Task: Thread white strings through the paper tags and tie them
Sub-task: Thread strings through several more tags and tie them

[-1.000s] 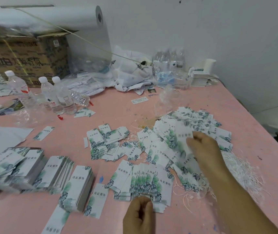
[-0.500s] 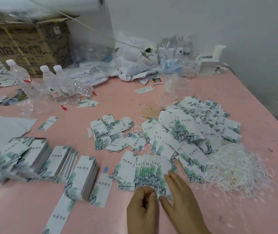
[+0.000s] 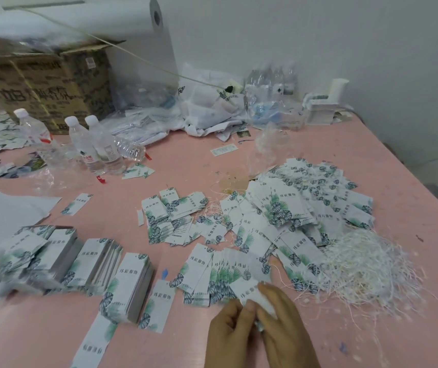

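At the near edge of the pink bench (image 3: pixel 372 155), my left hand (image 3: pixel 230 333) and right hand (image 3: pixel 283 328) pinch one white leaf-printed paper tag (image 3: pixel 251 290) between curled fingers, just beside the fanned row of tags (image 3: pixel 220 274); the tangled heap of white strings (image 3: pixel 366 269) lies right, bare pink beyond it
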